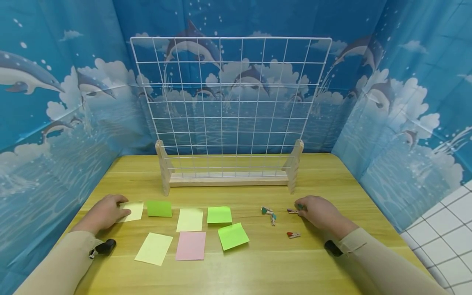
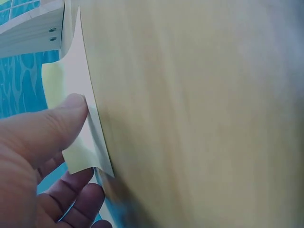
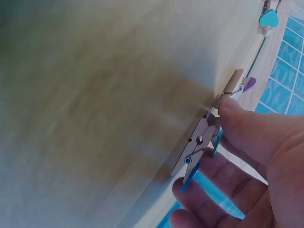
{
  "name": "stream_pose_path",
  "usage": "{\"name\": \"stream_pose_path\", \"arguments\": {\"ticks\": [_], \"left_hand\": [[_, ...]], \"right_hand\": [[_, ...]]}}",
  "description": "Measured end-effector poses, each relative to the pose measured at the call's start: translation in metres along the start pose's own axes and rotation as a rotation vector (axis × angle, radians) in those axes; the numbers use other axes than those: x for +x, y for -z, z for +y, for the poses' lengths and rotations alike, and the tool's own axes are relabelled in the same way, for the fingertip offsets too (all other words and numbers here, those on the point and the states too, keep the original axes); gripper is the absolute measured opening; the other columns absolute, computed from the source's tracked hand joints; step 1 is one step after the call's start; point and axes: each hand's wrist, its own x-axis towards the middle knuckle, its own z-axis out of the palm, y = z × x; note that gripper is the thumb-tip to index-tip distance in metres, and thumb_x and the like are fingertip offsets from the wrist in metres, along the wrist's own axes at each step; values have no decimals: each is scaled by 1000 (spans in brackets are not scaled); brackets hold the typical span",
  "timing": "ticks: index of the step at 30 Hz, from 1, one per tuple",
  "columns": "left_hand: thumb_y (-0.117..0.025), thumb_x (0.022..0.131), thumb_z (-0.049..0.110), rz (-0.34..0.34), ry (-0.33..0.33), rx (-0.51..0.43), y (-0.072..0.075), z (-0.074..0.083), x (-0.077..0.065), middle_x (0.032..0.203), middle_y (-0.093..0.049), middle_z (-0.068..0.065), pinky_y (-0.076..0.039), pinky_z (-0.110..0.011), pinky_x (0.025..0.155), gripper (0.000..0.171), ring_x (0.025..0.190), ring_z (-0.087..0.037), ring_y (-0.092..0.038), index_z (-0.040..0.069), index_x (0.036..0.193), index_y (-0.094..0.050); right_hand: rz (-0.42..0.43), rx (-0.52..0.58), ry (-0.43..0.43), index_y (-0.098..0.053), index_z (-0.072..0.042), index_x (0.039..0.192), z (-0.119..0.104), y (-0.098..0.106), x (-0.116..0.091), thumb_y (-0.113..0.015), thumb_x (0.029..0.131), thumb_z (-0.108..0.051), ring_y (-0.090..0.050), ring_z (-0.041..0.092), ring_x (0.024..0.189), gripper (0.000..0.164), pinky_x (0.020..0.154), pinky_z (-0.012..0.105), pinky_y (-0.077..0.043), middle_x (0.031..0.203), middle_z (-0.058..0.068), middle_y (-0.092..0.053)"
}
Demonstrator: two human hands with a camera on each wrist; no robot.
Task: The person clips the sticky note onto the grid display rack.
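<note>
My left hand (image 1: pixel 105 214) pinches the edge of a pale yellow sticky note (image 1: pixel 133 211) at the table's left side. In the left wrist view the thumb lies on top of this note (image 2: pixel 78 80), with fingers behind it. At the right, my right hand (image 1: pixel 321 213) has its thumb and curled fingers at a wooden clothespin with a teal heart (image 3: pixel 217 142). A clothespin with a blue heart (image 3: pixel 190 159) touches the fingers below. By the thumb tip lies another with a purple heart (image 3: pixel 232 88). The fingers partly hide these clothespins in the head view.
More yellow, green and pink (image 1: pixel 190 246) sticky notes lie across the table (image 1: pixel 258 270). Several teal clothespins (image 1: pixel 268 211) and a red one (image 1: pixel 293 235) lie left of my right hand. A white wire grid (image 1: pixel 231 101) stands behind on a wooden base (image 1: pixel 228 180).
</note>
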Motion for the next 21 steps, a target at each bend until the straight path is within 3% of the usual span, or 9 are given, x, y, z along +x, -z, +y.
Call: {"name": "stream_pose_path", "arguments": {"ticks": [4, 11, 15, 21], "left_hand": [[-69, 102, 25, 21, 9, -20, 0, -1, -1, 131, -63, -34, -51, -65, 95, 48, 119, -54, -60, -9, 136, -59], [-52, 107, 8, 100, -18, 7, 1, -4, -5, 127, -67, -30, -54, -57, 86, 29, 109, -47, -66, -5, 130, -63], [-50, 110, 12, 143, -8, -18, 8, -5, -6, 125, -67, -30, -53, -51, 80, 31, 102, -42, -66, -5, 133, -61], [-43, 115, 30, 228, -9, -104, 24, -1, -6, 132, -64, -32, -53, -54, 82, 44, 114, -48, -62, -3, 139, -59]], "right_hand": [[0, -6, 3, -75, -8, 120, 2, 0, 1, -77, 97, -19, -68, 18, 86, 26, 82, 47, -60, 106, 8, -77], [-11, 24, -7, -76, -8, 118, 4, -1, 2, -77, 97, -20, -67, 19, 87, 25, 81, 46, -58, 104, 7, -75], [-8, 20, -1, -76, -8, 116, 5, -1, 2, -77, 97, -21, -65, 19, 87, 23, 79, 45, -57, 101, 6, -73], [-3, 17, -3, -74, -7, 114, 5, -2, 1, -78, 97, -23, -60, 18, 84, 24, 77, 43, -55, 98, 6, -68]]}}
